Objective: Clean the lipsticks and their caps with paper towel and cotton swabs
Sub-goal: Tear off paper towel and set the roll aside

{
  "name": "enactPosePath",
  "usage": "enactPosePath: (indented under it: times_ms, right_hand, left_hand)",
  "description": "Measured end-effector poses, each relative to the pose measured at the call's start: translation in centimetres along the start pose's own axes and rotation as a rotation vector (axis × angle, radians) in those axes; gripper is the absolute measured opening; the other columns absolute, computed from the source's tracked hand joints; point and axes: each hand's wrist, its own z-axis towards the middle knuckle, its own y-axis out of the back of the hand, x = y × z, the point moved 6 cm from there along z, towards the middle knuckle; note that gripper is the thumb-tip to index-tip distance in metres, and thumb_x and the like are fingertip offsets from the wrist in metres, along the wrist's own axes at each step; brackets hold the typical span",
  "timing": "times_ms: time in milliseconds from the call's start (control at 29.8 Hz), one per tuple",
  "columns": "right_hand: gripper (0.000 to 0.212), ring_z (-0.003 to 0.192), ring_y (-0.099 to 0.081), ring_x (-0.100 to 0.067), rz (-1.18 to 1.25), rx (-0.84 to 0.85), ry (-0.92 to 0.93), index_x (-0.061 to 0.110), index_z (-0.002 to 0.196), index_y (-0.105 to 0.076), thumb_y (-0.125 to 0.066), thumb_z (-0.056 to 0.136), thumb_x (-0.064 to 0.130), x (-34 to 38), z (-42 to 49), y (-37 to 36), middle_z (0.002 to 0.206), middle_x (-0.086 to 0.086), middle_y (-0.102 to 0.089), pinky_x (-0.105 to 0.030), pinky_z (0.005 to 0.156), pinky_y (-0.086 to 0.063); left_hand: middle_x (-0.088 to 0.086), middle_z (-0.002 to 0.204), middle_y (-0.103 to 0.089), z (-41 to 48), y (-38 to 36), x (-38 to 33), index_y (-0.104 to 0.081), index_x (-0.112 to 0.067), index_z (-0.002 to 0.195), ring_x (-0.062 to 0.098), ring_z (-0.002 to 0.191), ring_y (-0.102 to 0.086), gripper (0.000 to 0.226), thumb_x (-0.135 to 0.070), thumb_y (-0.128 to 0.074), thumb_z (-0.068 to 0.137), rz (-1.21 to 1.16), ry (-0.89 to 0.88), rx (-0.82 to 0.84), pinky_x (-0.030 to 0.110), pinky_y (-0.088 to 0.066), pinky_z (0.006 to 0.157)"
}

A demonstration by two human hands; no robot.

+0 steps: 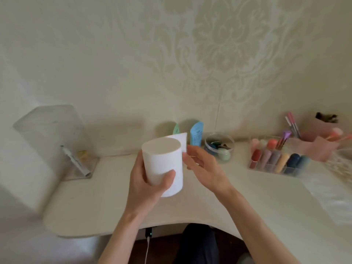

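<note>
Single view, head-worn, wide-angle. Looks forward and down across desk (pixel 106 197) toward wall (pixel 209 54). Paper towel roll (pixel 163 164) near frame centre, close to lens, sharpest thing in view. Forearms (pixel 123 235) enter from bottom edge, below roll, so lens is above and behind them. Desk's curved front edge below roll. Wall behind roll fills upper half. Lipstick organiser (pixel 278 161) right of roll, farther from lens. Clear box (pixel 51 134) left of roll, near left edge. Straight lines bow toward frame edges, and outer parts are soft.

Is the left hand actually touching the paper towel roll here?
Touching. The head view shows the left hand wrapped round the roll, with the thumb lying across its front and no gap between skin and paper.
</note>
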Motion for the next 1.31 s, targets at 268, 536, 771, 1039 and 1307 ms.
enactPosePath:
  times_ms: [268, 536, 771, 1039, 1307]
  right_hand:
    - [0.035, 0.119, -0.071, -0.024, 0.419, -0.023, -0.102, 0.017, 0.124, -0.075, -0.066, 0.101, 0.041, -0.7, -4.8, 5.7, 0.122, -0.007, -0.077, -0.040, 0.105, -0.054]
    - [0.031, 0.076, -0.052, -0.007, 0.100, -0.573, 0.021, 0.022, 0.072, -0.065, -0.072, 0.100, 0.035, -4.1, -8.5, 15.2, 0.077, 0.010, -0.061, -0.020, 0.068, -0.041]
    - [0.036, 0.062, -0.055, -0.014, 0.109, -0.667, -0.002, 0.000, 0.077, -0.069, -0.073, 0.099, 0.028, -5.3, -11.3, 19.7, 0.065, -0.002, -0.064, -0.031, 0.058, -0.042]
    - [0.017, 0.072, -0.066, -0.015, 0.121, -0.616, -0.123, 0.012, 0.085, -0.076, -0.071, 0.099, 0.021, -5.9, -12.7, 22.3, 0.076, 0.002, -0.073, -0.023, 0.062, -0.045]
    - [0.015, 0.061, -0.067, 0.004, -0.045, -0.586, -0.168, 0.025, 0.080, -0.074, -0.080, 0.093, 0.031, -5.2, -11.2, 22.0, 0.067, 0.018, -0.074, -0.012, 0.054, -0.048]
  left_hand:
    - [0.014, 0.125, -0.073, -0.1, -7.8, 1.7, -0.063, -0.010, 0.133, 0.026, 0.114, -0.071, 0.072, -0.039, -0.078, 0.069, -0.431, 0.354, 0.369, 0.040, -0.060, 0.089]
    - [0.011, 0.127, -0.073, -3.1, -18.8, 3.9, -0.062, -0.009, 0.135, 0.027, 0.120, -0.069, 0.057, -0.045, -0.071, 0.091, -0.367, 0.586, 0.489, 0.044, -0.050, 0.104]
    - [-0.007, 0.104, -0.080, -3.5, -22.2, 3.2, -0.070, -0.024, 0.118, 0.012, 0.094, -0.077, 0.048, -0.039, -0.088, 0.076, -0.147, 0.569, 0.365, 0.032, -0.061, 0.077]
    - [-0.004, 0.110, -0.078, -1.7, -20.8, 4.0, -0.065, -0.027, 0.125, 0.016, 0.098, -0.075, 0.084, -0.051, -0.092, 0.049, -0.105, 0.530, 0.319, 0.036, -0.059, 0.075]
    - [-0.015, 0.115, -0.076, -1.0, -19.6, 3.3, -0.053, -0.044, 0.139, 0.010, 0.104, -0.073, 0.085, -0.042, -0.087, 0.061, -0.109, 0.416, 0.453, 0.037, -0.057, 0.086]
